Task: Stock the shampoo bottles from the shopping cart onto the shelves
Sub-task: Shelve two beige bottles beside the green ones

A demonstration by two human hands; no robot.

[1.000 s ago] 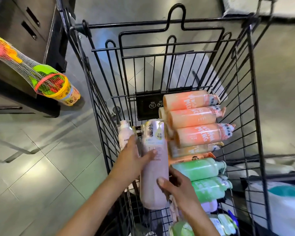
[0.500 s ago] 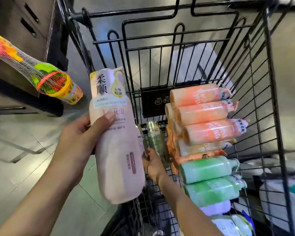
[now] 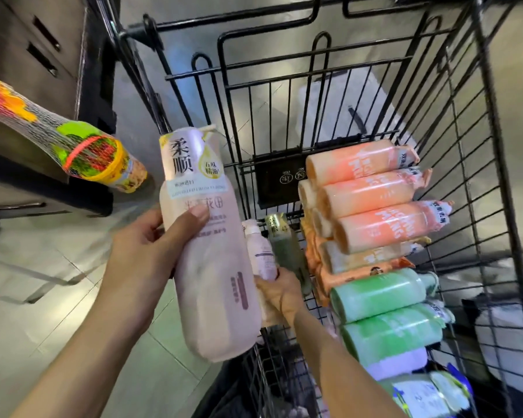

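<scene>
The tall pale-pink plastic shampoo bottle (image 3: 212,251) is clamped in the left hand (image 3: 142,260) outside the black wire shopping cart (image 3: 492,164). The right hand (image 3: 280,292) grips a small pink bottle (image 3: 261,254) inside. Orange bottles (image 3: 375,200) and green bottles (image 3: 384,315) remain unstocked.

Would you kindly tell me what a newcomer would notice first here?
The tall pale pink shampoo bottle, gripped by the left hand beside the black wire shopping cart. Inside, stacked orange bottles lie above green bottles, while the right hand reaches among smaller bottles.
</scene>
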